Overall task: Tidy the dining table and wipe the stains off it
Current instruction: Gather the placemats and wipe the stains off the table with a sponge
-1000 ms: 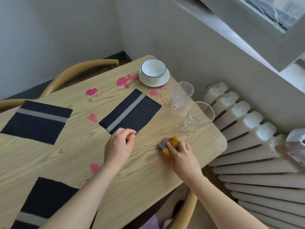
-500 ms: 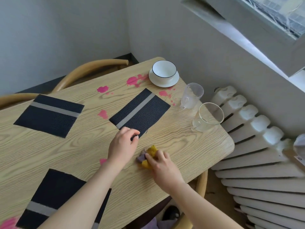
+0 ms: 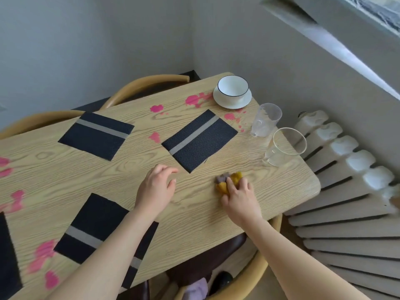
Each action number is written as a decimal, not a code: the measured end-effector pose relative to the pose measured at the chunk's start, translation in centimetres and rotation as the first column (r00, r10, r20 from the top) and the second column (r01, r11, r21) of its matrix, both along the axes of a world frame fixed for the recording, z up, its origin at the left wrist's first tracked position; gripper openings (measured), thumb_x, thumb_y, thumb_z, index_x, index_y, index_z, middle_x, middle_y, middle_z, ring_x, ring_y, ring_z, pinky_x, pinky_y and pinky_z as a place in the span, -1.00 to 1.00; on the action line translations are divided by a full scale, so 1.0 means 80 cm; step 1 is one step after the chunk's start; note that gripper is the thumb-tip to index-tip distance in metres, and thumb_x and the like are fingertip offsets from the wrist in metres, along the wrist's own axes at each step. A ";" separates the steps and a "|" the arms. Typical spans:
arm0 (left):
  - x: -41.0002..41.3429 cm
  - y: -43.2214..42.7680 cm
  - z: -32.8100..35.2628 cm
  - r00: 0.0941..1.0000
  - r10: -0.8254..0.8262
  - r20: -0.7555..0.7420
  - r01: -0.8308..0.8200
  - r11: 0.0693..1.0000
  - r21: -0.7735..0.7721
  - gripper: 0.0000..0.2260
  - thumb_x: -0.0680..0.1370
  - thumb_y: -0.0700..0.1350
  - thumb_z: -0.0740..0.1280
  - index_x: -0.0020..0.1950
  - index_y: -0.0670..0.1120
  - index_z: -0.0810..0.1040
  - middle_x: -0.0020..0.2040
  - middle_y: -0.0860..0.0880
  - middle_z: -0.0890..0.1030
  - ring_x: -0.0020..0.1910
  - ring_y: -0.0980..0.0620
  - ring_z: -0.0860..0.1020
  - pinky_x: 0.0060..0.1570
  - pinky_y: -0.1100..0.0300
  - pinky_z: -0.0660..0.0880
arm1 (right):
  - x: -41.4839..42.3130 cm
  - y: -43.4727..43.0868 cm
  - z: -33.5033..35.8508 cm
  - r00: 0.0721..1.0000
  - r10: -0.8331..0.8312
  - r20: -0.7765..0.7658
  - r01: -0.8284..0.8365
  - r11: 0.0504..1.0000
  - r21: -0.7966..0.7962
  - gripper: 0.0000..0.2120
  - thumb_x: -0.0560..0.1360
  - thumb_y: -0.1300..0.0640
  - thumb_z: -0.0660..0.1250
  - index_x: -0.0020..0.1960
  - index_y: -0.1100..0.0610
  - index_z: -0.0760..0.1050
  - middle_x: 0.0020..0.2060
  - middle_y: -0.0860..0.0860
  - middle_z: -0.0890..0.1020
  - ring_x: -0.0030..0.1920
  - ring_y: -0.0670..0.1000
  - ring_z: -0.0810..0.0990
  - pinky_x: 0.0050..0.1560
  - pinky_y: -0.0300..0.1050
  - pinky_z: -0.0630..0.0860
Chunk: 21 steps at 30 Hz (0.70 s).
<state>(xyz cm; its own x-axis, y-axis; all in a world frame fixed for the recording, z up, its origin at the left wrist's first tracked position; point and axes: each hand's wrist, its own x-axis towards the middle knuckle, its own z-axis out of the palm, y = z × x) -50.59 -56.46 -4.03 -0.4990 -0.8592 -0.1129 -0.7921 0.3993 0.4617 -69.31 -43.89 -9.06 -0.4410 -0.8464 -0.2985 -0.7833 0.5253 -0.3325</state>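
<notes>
My right hand (image 3: 239, 197) presses a crumpled yellow and grey cloth (image 3: 229, 180) onto the wooden table (image 3: 216, 215), near its right end. My left hand (image 3: 157, 189) hovers open just left of the near corner of a black placemat (image 3: 199, 139), touching nothing. Pink stains (image 3: 195, 99) lie beside the white bowl on a saucer (image 3: 232, 92). More pink stains (image 3: 43, 256) mark the left part of the table.
Two clear plastic cups (image 3: 266, 120) (image 3: 285, 146) stand near the table's right edge. Other black placemats (image 3: 97, 134) (image 3: 97, 230) lie to the left. Wooden chairs (image 3: 142, 85) sit behind and below the table; a white radiator (image 3: 346, 191) runs along the right wall.
My left hand has let go of the placemat's corner and drawn back, fingers open. My right hand has slid the cloth to the left and then back right across the table.
</notes>
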 end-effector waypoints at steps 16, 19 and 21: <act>0.087 -0.026 -0.004 1.000 -0.020 0.006 0.020 0.999 0.028 -0.65 0.59 -0.23 0.21 0.35 0.01 0.44 0.31 0.06 0.40 0.26 0.08 0.41 0.04 0.27 0.43 | 0.036 -0.025 -0.010 0.992 -0.082 -0.091 0.087 0.995 0.051 -0.47 0.57 0.20 0.13 0.52 -0.01 0.17 0.27 0.15 0.27 0.24 0.22 0.32 0.18 0.03 0.42; 0.115 -0.041 -0.009 0.998 -0.060 -0.015 0.061 0.998 0.032 -0.64 0.58 -0.23 0.21 0.36 0.01 0.44 0.30 0.07 0.41 0.23 0.10 0.42 0.00 0.30 0.42 | 0.120 -0.056 -0.006 0.998 -0.023 -0.052 0.024 1.000 0.012 -0.48 0.57 0.18 0.15 0.51 -0.02 0.16 0.32 0.15 0.25 0.26 0.21 0.31 0.18 0.03 0.44; 0.135 -0.051 -0.013 0.996 -0.090 -0.023 0.091 0.995 0.034 -0.64 0.59 -0.22 0.20 0.36 0.02 0.43 0.29 0.07 0.40 0.24 0.10 0.41 0.02 0.29 0.43 | 0.181 -0.083 -0.004 0.998 0.053 -0.019 -0.053 0.999 0.006 -0.50 0.58 0.14 0.16 0.50 -0.01 0.16 0.33 0.14 0.24 0.27 0.20 0.28 0.18 0.03 0.44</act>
